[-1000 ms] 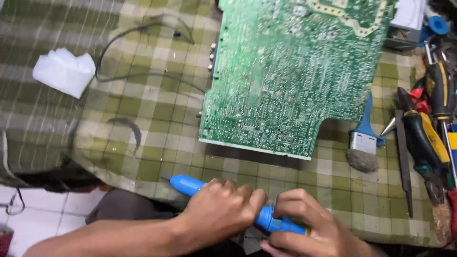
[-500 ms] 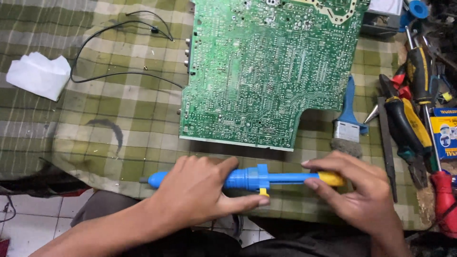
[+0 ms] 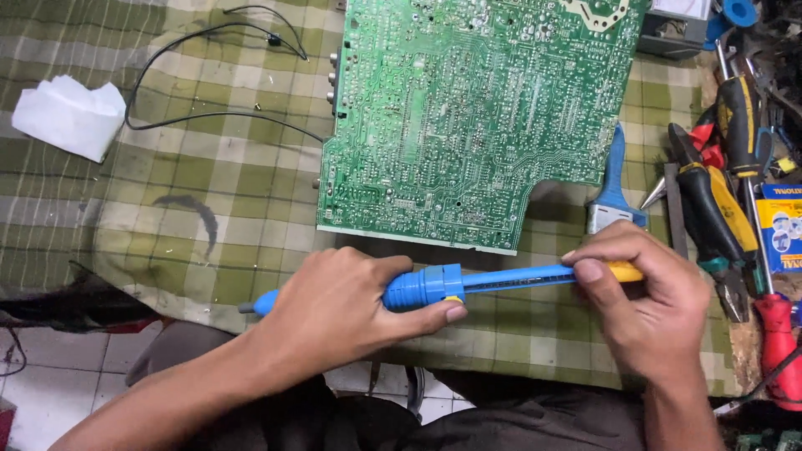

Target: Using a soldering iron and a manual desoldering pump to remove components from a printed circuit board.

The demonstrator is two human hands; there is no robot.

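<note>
Fingers of the left hand wrap the blue pump tool; the right hand pinches its yellow plunger end. It lies level above the checked cloth on the table, just before the green circuit board. Pliers and a blue brush lie rightward.

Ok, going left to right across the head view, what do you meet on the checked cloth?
White tissue → black wire → left hand → green circuit board → right hand → yellow-handled pliers → red handle.
</note>
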